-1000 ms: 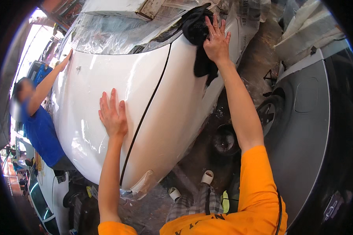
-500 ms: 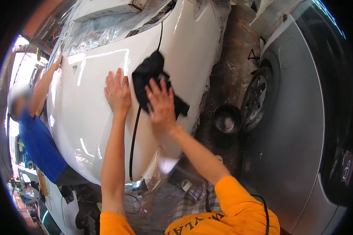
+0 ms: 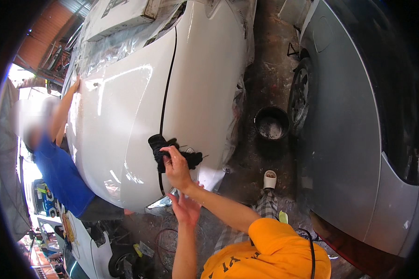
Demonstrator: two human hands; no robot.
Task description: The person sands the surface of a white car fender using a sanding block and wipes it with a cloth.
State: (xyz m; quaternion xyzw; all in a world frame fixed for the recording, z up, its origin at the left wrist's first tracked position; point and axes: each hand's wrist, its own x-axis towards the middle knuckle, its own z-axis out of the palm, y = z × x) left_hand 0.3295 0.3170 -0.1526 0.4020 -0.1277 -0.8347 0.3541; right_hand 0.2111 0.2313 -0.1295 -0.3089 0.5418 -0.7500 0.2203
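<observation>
A bunched black cloth (image 3: pixel 157 148) rests on the white car's front panels, across the dark gap between the hood (image 3: pixel 121 107) and the fender (image 3: pixel 202 83). My right hand (image 3: pixel 176 168) is closed on it, with cloth showing on both sides of the fingers. Lower down, beside my right forearm, my left hand (image 3: pixel 186 211) is raised near the car's front corner with its fingers apart and nothing in it. Part of that hand lies behind the right forearm.
A person in a blue shirt (image 3: pixel 63 174) leans over the hood's far left side, one hand on it. Clear plastic sheeting (image 3: pixel 111 51) covers the windshield. On the floor at right stands a black bucket (image 3: pixel 271 123), beside a grey car (image 3: pixel 340 139).
My right hand has drawn the black cloth down the panel toward me, its fingers now curled into it. My left hand has left the hood and moved down and right.
</observation>
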